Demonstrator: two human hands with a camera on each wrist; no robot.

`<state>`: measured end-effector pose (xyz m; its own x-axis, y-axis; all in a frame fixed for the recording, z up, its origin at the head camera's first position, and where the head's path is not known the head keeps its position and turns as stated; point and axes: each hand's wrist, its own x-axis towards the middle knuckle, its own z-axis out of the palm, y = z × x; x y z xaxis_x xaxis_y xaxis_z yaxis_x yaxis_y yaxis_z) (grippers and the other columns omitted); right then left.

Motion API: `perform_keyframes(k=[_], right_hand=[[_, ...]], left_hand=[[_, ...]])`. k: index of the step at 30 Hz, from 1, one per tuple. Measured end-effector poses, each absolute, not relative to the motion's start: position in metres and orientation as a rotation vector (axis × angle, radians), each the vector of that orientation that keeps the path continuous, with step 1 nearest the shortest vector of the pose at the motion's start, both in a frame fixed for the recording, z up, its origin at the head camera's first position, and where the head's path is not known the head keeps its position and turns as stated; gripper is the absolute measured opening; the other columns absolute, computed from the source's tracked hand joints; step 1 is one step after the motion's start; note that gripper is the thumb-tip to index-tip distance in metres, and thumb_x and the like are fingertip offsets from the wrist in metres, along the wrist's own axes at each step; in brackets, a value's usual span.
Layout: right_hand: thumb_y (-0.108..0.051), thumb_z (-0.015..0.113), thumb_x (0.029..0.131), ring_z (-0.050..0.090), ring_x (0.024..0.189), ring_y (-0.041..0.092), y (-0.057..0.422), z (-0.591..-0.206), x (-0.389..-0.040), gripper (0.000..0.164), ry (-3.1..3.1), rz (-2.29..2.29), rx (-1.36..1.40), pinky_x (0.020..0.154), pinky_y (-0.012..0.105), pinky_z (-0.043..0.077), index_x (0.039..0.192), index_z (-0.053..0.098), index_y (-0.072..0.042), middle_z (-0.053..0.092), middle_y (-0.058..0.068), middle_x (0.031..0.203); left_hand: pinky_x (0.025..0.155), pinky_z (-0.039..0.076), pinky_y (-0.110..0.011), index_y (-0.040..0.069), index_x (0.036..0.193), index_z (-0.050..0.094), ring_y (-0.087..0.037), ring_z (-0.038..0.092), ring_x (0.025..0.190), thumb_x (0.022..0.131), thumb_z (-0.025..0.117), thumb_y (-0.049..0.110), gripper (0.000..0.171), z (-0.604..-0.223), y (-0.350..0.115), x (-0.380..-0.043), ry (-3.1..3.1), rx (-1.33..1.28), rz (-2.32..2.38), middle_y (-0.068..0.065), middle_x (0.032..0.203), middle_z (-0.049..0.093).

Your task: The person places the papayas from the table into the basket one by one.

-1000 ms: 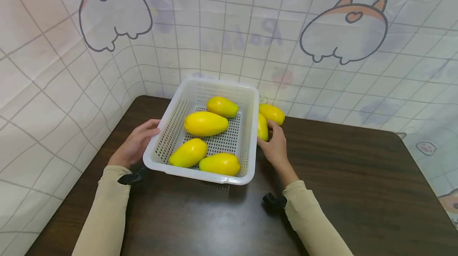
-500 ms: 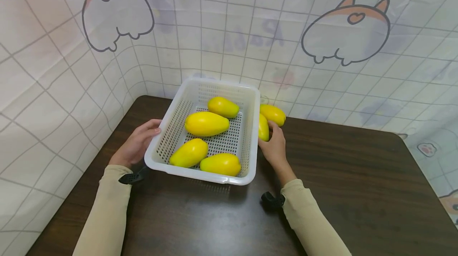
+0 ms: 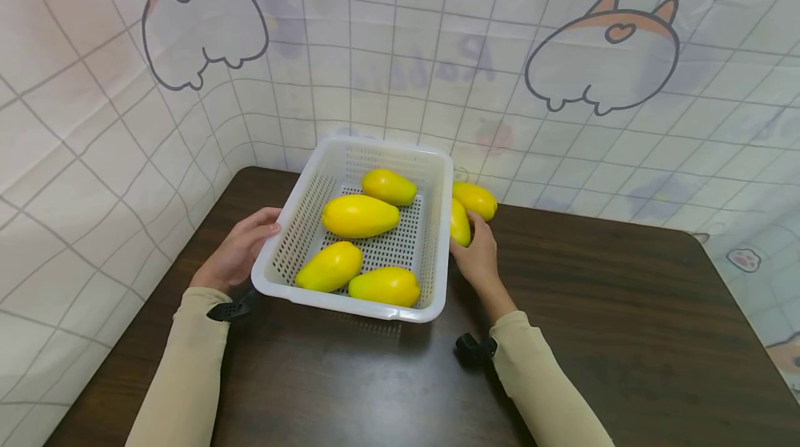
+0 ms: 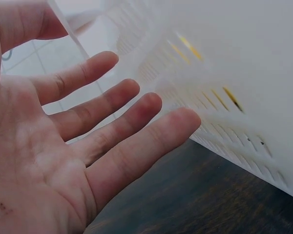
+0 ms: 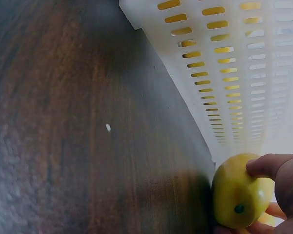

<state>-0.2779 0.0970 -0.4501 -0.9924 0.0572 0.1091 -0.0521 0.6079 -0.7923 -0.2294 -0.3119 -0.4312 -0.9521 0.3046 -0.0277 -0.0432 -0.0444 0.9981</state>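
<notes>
My right hand (image 3: 480,261) curls its grip round a smooth, oval yellow fruit (image 3: 459,222) on the dark wooden surface (image 3: 612,308), just right of the white slotted plastic basket (image 3: 437,239). My left hand (image 3: 236,251) rests open-fingered against the basket's left wall. The fruit's glossy, rounded skin could slip and roll away if my hold is shallow.

A dark wooden surface (image 3: 625,308) is seen, its grain streaked and faintly glossy. At its far edge, just beside the wall, a second yellow fruit (image 3: 476,198) is laid. The surface is enclosed at the back and on the left by a pale sheet printed with a grid of thin lines (image 3: 400,51). Two cartoon animal rumps, each marked with an orange patch and a heart, are printed on it, one at the upper left (image 3: 200,23) and one at the upper right (image 3: 603,58). A small paw print (image 3: 744,258) is shown low on the right.
</notes>
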Motion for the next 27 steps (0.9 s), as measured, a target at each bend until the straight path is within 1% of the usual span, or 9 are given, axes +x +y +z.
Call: perform_keyframes(k=[7,11,18,23,27], right_hand=[[-0.022,0.068,0.087,0.043,0.129,0.033,0.099,-0.449,-0.273,0.068,-2.665,1.434,-0.029,0.111,0.050,0.035,0.146,0.035,-0.010,0.044,0.016,0.144],[-0.023,0.069,0.085,0.045,0.128,0.032,0.101,-0.448,-0.271,0.068,-2.626,1.460,-0.027,0.110,0.048,0.036,0.145,0.038,-0.009,0.046,0.016,0.143],[-0.022,0.069,0.085,0.049,0.125,0.031,0.105,-0.441,-0.267,0.068,-2.572,1.547,-0.027,0.106,0.046,0.042,0.144,0.038,-0.010,0.046,0.014,0.144],[-0.020,0.069,0.086,0.050,0.124,0.032,0.108,-0.437,-0.262,0.067,-2.536,1.582,-0.032,0.101,0.047,0.046,0.145,0.037,-0.011,0.046,0.014,0.144],[-0.021,0.069,0.086,0.051,0.122,0.033,0.111,-0.435,-0.259,0.066,-2.514,1.570,-0.048,0.098,0.048,0.049,0.144,0.038,-0.011,0.046,0.014,0.144]], left_hand=[[0.084,0.057,-0.036,0.017,0.131,0.048,-0.015,0.062,0.104,0.103,0.043,0.020,0.028,-0.433,-0.312,-0.231,1.989,0.304,2.103,-0.001,0.127,0.050],[0.084,0.057,-0.034,0.016,0.130,0.049,-0.015,0.062,0.103,0.103,0.044,0.019,0.028,-0.433,-0.312,-0.231,1.995,0.309,2.109,-0.001,0.127,0.050],[0.083,0.057,-0.033,0.015,0.129,0.050,-0.014,0.065,0.101,0.102,0.045,0.017,0.027,-0.432,-0.312,-0.230,2.004,0.330,2.131,0.000,0.125,0.052],[0.083,0.057,-0.032,0.015,0.128,0.052,-0.013,0.065,0.101,0.102,0.045,0.017,0.027,-0.432,-0.311,-0.230,2.008,0.354,2.131,0.001,0.124,0.054],[0.084,0.057,-0.031,0.017,0.129,0.052,-0.013,0.064,0.101,0.102,0.046,0.020,0.028,-0.433,-0.312,-0.231,2.038,0.361,2.105,0.003,0.124,0.054]])
